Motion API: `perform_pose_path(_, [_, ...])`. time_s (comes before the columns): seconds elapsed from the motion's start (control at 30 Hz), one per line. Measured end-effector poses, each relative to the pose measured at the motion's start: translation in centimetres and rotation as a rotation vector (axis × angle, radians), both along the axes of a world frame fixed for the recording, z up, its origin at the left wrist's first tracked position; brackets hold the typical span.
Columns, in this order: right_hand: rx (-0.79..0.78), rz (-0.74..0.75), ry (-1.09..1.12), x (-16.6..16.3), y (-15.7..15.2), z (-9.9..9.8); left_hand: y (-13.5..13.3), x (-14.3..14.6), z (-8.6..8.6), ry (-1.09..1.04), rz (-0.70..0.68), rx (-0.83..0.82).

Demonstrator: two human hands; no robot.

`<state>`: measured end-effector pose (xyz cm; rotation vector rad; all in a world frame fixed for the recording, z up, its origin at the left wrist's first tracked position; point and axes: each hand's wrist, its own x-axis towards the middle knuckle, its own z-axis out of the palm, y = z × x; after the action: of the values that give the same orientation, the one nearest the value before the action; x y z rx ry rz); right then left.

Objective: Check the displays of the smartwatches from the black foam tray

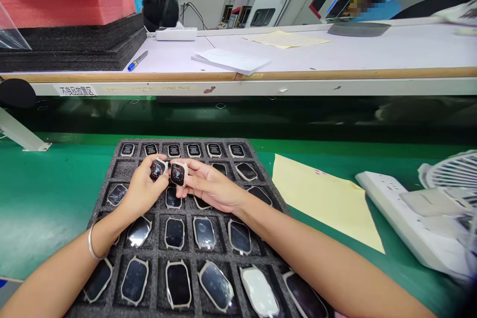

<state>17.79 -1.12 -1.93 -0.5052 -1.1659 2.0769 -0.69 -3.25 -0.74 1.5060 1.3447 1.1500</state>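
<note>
L hand (pixel 143 191) and R hand (pixel 208 186) are both closed in fingertip pinches: L on one watch (pixel 158 169), R on a 2nd watch (pixel 178 174). The watches are almost touching, held just above a black foam tray (pixel 122 170) w/ rows of cells, most holding more watches w/ beige frames, and one cell in the 2nd row is bare. Tray sits on a green surface (pixel 44 194), w/ yellow paper (pixel 324 203) just right and a white fan (pixel 452 174) further right. Far surface (pixel 335 49) behind has loose papers (pixel 231 61) and a pen (pixel 137 60).
</note>
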Motion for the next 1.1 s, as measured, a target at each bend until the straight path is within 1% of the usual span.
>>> perform_pose_path(0.33, [0.003,0.005,-0.004,-0.1,-0.1,-0.1,0.1,-0.1,-0.4,-0.013,0.008,0.004])
perform_pose_path(0.63, [-0.009,-0.005,0.004,-0.1,-0.1,0.0,0.1,-0.1,-0.2,-0.031,-0.010,-0.006])
perform_pose_path(0.77, [-0.010,0.016,-0.001,-0.1,0.0,0.0,0.1,-0.1,-0.2,-0.044,-0.028,-0.020])
perform_pose_path(0.87, [-0.061,-0.008,-0.020,0.0,0.2,0.0,0.2,0.0,0.1,-0.144,0.009,-0.109])
perform_pose_path(1.0, [-0.225,-0.120,-0.041,0.2,1.2,-0.2,0.4,0.1,0.7,-0.437,0.024,-0.349])
perform_pose_path(1.1, [-0.271,-0.186,-0.053,0.5,1.7,-0.2,0.5,0.0,1.0,-0.581,0.019,-0.421])
